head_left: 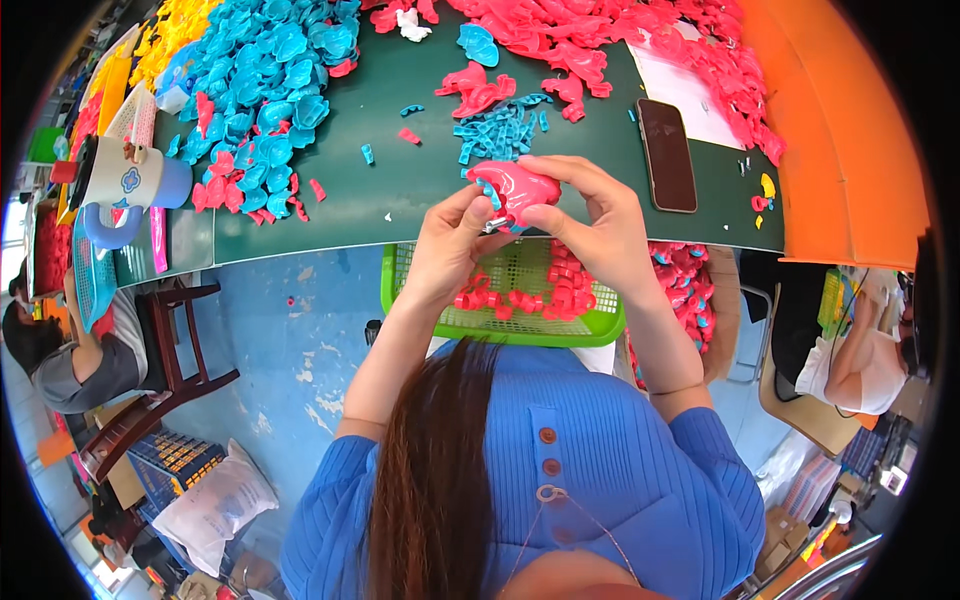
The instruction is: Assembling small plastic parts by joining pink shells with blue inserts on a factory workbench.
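Observation:
Above the table's front edge, both my hands are closed on one pink plastic toy part point(525, 186), a glossy rounded shell with a blue piece along its left side. My left hand point(448, 245) pinches its left end, where a small silvery bit shows by the fingertips. On the right end, my right hand point(605, 215) grips with thumb below and fingers above. Just beyond lies a heap of small blue plastic pieces point(497, 132). Below my hands is a green basket point(600, 330) with small red pieces in it.
Piles of blue shells point(265, 90) and pink shells point(560, 30) cover the dark green table's far side. A phone point(668, 155) lies right, beside an orange panel point(840, 120). A mug point(130, 180) stands left. More pink parts point(685, 285) lie below. Other people sit at both sides.

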`<state>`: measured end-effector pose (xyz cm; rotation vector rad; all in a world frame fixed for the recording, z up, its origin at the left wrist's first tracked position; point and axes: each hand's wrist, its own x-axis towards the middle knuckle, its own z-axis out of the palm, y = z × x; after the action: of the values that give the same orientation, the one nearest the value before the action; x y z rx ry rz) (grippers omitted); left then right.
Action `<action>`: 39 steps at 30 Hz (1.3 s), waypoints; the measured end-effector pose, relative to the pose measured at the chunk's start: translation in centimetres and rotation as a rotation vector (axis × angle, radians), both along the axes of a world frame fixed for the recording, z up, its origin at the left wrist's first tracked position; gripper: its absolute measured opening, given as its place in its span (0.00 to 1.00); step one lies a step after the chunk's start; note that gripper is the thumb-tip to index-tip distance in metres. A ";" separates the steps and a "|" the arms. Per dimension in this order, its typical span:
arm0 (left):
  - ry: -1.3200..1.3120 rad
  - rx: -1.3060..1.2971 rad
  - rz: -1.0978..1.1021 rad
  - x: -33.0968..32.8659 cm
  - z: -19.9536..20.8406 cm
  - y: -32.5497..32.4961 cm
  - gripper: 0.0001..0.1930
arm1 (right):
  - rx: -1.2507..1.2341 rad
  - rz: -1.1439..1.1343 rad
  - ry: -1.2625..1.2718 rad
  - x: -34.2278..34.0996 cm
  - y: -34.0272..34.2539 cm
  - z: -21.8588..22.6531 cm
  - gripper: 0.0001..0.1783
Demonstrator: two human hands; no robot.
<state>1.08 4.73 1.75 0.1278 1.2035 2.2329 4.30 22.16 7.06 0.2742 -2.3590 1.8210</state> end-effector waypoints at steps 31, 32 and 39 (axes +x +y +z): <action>0.035 -0.049 0.027 -0.1 -0.4 -0.1 0.21 | 0.052 -0.015 -0.019 -0.4 -0.8 -0.3 0.22; 0.034 -0.048 0.030 -0.1 -0.3 -0.1 0.21 | 0.057 -0.011 -0.027 -0.4 -0.8 -0.2 0.21; 0.019 -0.029 0.009 -0.1 -0.4 -0.3 0.20 | 0.023 0.026 -0.084 -0.5 -0.5 -0.3 0.21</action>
<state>0.98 4.39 1.39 0.1323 1.2483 2.2256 3.81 21.66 6.74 0.2365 -2.4443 1.8533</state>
